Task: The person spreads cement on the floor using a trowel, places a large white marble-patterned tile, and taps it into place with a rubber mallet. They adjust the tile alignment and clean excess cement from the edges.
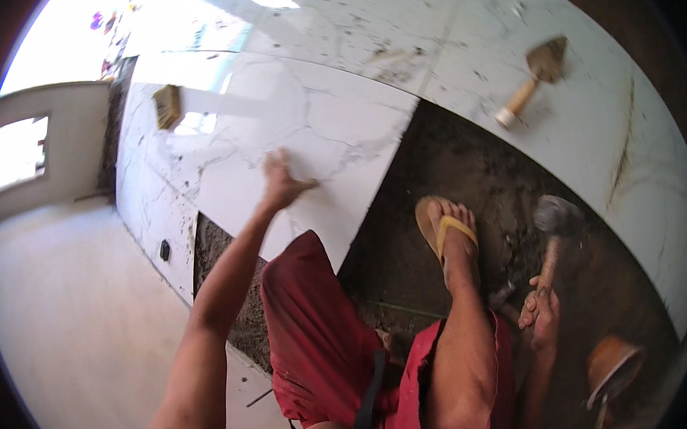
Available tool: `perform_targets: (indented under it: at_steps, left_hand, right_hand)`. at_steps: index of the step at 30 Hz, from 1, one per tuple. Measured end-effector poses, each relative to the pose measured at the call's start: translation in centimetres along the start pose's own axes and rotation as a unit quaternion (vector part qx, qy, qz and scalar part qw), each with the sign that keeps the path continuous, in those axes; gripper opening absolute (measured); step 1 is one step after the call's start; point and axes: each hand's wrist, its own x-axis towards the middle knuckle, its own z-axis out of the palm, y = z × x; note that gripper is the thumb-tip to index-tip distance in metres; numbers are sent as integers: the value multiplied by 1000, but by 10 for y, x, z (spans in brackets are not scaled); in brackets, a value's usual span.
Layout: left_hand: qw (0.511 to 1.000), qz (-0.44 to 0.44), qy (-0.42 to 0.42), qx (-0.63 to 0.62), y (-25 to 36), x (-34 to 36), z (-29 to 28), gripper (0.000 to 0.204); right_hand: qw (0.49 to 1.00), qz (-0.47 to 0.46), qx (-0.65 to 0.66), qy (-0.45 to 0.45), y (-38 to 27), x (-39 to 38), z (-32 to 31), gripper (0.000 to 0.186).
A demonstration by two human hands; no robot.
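— How far along is it?
— Partly covered, I'd judge. The big white tile (317,130) lies down, with far tiles (347,26) along its far edge and another tile (159,211) toward its near left.
— What's left?
— The dark bed (409,163), uncovered to the right of the big white tile, and a strip of grey mortar (217,242) along its near edge.
— Is the big white tile itself finished?
— I can't tell; nothing shows whether it sits level.
— And the hands?
— The left hand (285,186) is at the big white tile, fingers spread and thumb apart; whether the palm touches, I can't tell. The right hand (540,313) is wrapped round the handle of a mallet (553,241), well to the right of the big white tile.
— Other tools?
— A trowel (534,78) lies on the far tiles, past the big white tile's far right corner.
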Motion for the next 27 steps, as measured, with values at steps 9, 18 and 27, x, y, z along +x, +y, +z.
perform_targets:
  at_steps: [9,18,27]
  left_hand:
    - [992,105,-25,57,163,-42,32,112]
    - [996,85,-17,31,167,-25,24,110]
    - [993,96,-55,28,168,-21,20,118]
  right_hand:
    - [801,213,508,-236,-113,63,198,14]
    - [860,130,422,-255,-137,85,291,14]
    - [938,79,270,-203,-141,64,292,19]
